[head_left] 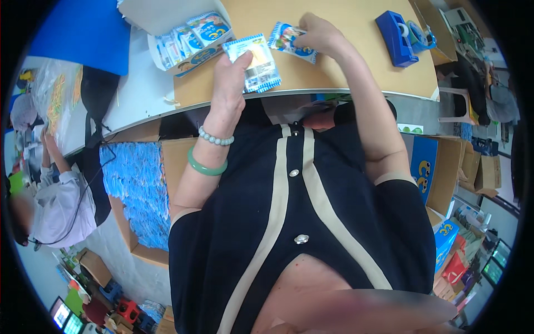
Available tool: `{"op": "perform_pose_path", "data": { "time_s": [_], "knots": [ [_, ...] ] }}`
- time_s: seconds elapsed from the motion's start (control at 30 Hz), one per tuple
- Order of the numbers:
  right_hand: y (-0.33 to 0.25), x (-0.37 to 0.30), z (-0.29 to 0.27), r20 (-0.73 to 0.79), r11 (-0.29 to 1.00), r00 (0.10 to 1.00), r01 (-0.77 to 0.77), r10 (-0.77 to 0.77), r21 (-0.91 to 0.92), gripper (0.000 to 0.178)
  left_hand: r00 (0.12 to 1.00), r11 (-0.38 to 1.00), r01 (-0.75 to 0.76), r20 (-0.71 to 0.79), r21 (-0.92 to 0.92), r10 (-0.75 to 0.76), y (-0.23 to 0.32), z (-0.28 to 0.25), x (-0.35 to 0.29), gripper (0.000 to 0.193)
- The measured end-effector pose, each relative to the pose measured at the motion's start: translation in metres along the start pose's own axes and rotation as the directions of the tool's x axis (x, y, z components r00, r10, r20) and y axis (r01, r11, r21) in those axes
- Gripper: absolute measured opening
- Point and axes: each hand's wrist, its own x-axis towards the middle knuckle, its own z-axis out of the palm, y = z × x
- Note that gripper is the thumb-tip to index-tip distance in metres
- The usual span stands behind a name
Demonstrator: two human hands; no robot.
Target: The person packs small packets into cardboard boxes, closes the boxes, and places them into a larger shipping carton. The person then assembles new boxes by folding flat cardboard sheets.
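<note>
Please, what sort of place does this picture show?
Probably a packing workshop: a large carton is full of blue-and-white items, and the table holds an open box of packets and a blue tape dispenser.

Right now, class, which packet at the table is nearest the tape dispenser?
The packet touched by the right hand; the others sit farther left, in the left hand or the open white box.
</note>
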Motion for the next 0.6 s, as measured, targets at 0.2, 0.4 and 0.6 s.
{"op": "perform_pose_path", "data": {
  "time_s": [0.2,0.4,0.6],
  "knots": [
    [0.028,-0.016,-0.009,0.145,0.315,0.988,-0.120,-0.054,0.941,0.042,0.974,0.963,-0.225,0.056,0.152,0.219,-0.003,0.023,0.024,0.024],
    [0.000,-0.005,0.024,0.165,0.128,0.986,-0.161,-0.024,0.979,0.032,0.956,0.967,-0.249,0.174,0.057,0.236,-0.009,0.067,0.046,0.023],
    [-0.015,-0.007,0.040,-0.034,0.409,0.990,-0.025,0.137,0.912,0.034,0.960,0.979,-0.205,0.193,-0.018,0.204,-0.002,0.074,0.056,0.026]
  ]
}}
